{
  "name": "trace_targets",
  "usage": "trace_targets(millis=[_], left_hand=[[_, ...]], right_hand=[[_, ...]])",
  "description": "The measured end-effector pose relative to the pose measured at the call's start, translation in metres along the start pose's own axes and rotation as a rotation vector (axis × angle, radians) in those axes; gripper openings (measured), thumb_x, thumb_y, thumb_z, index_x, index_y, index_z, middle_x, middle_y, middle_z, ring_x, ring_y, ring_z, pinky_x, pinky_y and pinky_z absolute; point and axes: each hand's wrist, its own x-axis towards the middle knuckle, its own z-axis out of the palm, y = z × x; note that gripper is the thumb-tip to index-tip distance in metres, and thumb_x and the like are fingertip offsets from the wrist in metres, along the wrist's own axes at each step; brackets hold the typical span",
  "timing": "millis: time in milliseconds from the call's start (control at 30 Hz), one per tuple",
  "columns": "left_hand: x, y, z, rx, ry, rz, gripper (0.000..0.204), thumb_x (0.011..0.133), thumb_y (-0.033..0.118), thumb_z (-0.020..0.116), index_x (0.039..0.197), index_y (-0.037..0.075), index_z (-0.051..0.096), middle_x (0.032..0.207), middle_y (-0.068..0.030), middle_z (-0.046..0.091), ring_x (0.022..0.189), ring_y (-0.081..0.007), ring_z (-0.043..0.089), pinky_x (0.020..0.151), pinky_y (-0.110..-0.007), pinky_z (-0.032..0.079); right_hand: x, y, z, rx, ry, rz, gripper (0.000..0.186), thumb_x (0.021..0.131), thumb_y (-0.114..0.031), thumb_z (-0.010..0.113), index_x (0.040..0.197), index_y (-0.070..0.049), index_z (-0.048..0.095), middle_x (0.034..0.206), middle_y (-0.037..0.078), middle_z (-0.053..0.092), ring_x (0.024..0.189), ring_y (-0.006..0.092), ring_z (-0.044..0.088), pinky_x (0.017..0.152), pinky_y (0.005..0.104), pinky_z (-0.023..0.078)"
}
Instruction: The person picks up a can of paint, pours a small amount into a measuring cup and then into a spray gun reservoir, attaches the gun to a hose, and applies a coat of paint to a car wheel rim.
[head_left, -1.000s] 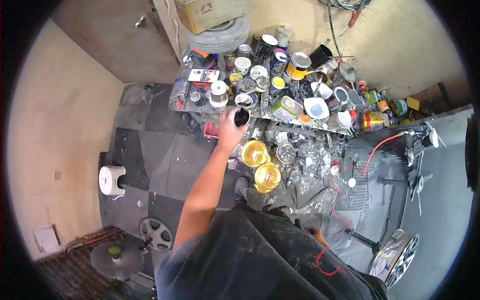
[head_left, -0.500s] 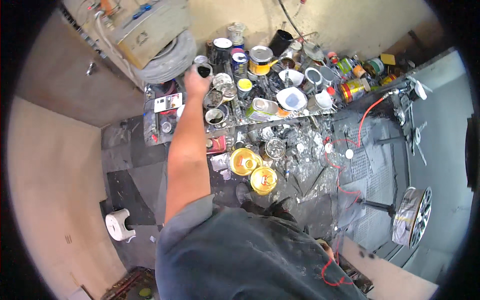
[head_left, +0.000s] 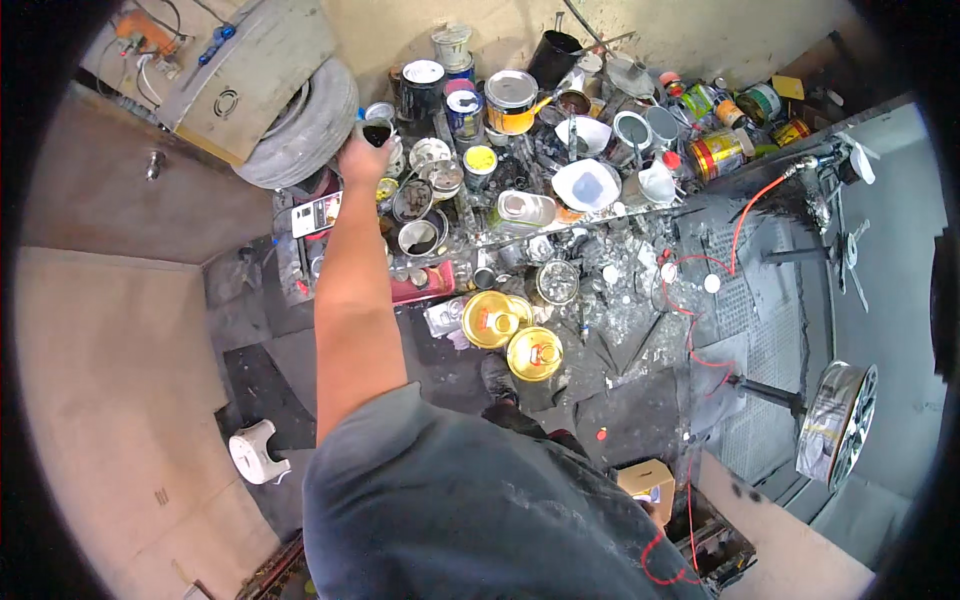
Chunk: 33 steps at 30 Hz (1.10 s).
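My left arm reaches up over the cluttered workbench. My left hand (head_left: 362, 160) is closed around a small cup (head_left: 377, 133) with dark contents, beside other small pots at the bench's left end. Just below the hand, a white printed card or box (head_left: 317, 215) lies by my wrist. Open tins with grey residue (head_left: 413, 200) stand right of my forearm. Low on the right, past my dark shirt, a small part of my right hand (head_left: 656, 514) shows against an open cardboard box (head_left: 650, 480) and seems to hold it; most of its fingers are hidden.
A tyre (head_left: 305, 125) hangs over the bench's left end. Paint cans (head_left: 511, 100) and white tubs (head_left: 584, 186) crowd the bench. Two gold-lidded tins (head_left: 534, 354) stand on the floor near my foot. A white stool (head_left: 257, 452) is at left; a wheel rim (head_left: 838, 428) stands right, near a red hose (head_left: 755, 210).
My view has shifted, and my left hand with the cup appears a little farther left. The cardboard box by my right hand shows more fully.
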Motion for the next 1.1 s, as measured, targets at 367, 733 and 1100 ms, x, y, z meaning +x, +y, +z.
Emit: trace_targets(millis=[367, 733, 1100], left_hand=[[-0.078, 0.037, -0.062, -0.192, 0.096, 0.327, 0.06, 0.08, 0.03, 0.075, 0.126, -0.003, 0.053, 0.12, -0.0267, 0.06, 0.114, -0.0421, 0.055, 0.102, -0.047, 0.042], [-0.556, -0.018, 0.008, -0.425, -1.515, 1.042, 0.047, 0.087, 0.035, 0.068, 0.121, 0.003, 0.063, 0.123, -0.0215, 0.062, 0.114, -0.0354, 0.06, 0.096, -0.045, 0.047], [-0.461, -0.061, 0.103, 0.109, -1.216, -0.129, 0.033, 0.096, 0.038, 0.054, 0.099, 0.008, 0.068, 0.093, -0.0189, 0.07, 0.091, -0.0404, 0.067, 0.078, -0.051, 0.053]], right_hand=[[0.034, -0.131, -0.05, 0.639, 0.048, 0.329, 0.034, 0.094, -0.019, 0.066, 0.121, 0.001, 0.058, 0.105, 0.01, 0.066, 0.09, 0.0177, 0.066, 0.079, 0.0316, 0.053], [0.037, -0.071, 0.025, 0.45, -0.013, 0.064, 0.032, 0.094, -0.023, 0.067, 0.116, 0.001, 0.062, 0.094, 0.01, 0.069, 0.086, 0.0189, 0.065, 0.078, 0.0333, 0.051], [0.008, -0.117, -0.022, 0.558, 0.059, 0.172, 0.04, 0.094, -0.027, 0.067, 0.122, 0.001, 0.061, 0.103, 0.013, 0.071, 0.096, 0.0195, 0.065, 0.086, 0.0335, 0.05]])
